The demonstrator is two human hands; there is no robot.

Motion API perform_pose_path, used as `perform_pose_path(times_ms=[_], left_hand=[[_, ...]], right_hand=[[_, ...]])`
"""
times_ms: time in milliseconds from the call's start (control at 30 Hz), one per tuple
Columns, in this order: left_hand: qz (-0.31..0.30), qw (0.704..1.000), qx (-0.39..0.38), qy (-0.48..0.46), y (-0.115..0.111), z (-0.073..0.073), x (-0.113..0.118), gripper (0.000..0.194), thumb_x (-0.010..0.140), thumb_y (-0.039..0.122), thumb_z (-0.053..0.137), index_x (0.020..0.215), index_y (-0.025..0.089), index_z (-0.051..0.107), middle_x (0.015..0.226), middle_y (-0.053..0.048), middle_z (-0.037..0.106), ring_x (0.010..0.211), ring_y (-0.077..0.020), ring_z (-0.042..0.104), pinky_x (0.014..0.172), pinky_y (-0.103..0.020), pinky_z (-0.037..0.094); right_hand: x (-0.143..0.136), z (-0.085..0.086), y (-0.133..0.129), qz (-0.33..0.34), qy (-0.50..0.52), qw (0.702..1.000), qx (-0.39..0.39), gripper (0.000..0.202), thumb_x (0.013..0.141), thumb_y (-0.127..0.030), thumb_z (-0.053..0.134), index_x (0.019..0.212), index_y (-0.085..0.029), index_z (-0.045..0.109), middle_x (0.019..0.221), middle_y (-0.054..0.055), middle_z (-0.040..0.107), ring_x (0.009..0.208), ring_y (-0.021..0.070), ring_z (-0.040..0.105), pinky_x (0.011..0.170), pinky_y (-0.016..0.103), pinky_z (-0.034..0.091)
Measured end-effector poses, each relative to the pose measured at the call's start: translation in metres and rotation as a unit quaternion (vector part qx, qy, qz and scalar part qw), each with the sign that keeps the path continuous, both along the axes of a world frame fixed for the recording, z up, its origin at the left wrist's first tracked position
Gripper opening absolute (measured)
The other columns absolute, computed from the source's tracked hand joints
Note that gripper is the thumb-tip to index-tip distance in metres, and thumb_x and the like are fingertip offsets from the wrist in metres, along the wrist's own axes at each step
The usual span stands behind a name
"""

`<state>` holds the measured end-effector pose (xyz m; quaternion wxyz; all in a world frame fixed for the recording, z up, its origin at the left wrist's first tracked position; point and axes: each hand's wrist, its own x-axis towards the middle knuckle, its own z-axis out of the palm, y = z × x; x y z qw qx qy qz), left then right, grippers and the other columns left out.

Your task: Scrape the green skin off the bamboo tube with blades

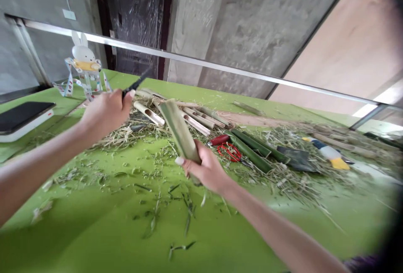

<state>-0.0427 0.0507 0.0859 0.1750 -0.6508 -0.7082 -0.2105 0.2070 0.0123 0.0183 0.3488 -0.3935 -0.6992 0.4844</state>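
Note:
My left hand [108, 107] is closed round the black handle of what looks like a knife [137, 84]. Its dark blade points up and to the right, blurred and apart from the bamboo. In my right hand [206, 166] is a length of bamboo [179, 128], tilted with its top end leaning away to the left. Its face is mostly pale, with a green strip along the left side. Green shavings [157, 172] lie scattered on the green table [110, 235] under both hands.
Behind lie several cut bamboo pieces [197, 124]. To the right are red-handled scissors [229, 152], a red-handled tool [219, 139], green bamboo pieces [252, 151] and a white-and-yellow object [329, 153]. A rabbit-shaped bottle [86, 61] and a dark-topped white device [27, 120] stand left.

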Motion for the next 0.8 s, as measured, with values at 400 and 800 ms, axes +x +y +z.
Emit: perform_pose_path(times_ms=[400,800], left_hand=[[-0.277,0.942,-0.155,0.112,-0.046,-0.061,0.059,0.034,0.089,0.037,0.021,0.091,0.015,0.048,0.062,-0.006,0.060,0.047,-0.0187,0.055,0.040,-0.026,0.033],[-0.228,0.948,-0.148,0.168,-0.039,-0.058,0.066,0.038,0.088,0.039,0.022,0.093,0.013,0.049,0.065,-0.009,0.062,0.055,-0.0215,0.061,0.046,-0.027,0.041]], right_hand=[[0.015,-0.018,0.025,-0.011,0.146,0.984,-0.099,0.057,0.051,-0.026,0.080,0.100,-0.021,0.052,0.074,-0.003,0.057,0.062,0.0098,0.055,0.059,0.025,0.049],[0.012,-0.011,0.014,-0.074,0.050,0.996,0.018,0.031,0.065,-0.046,0.068,0.070,-0.017,0.056,0.055,-0.002,0.055,0.048,0.0101,0.049,0.048,0.026,0.042]])
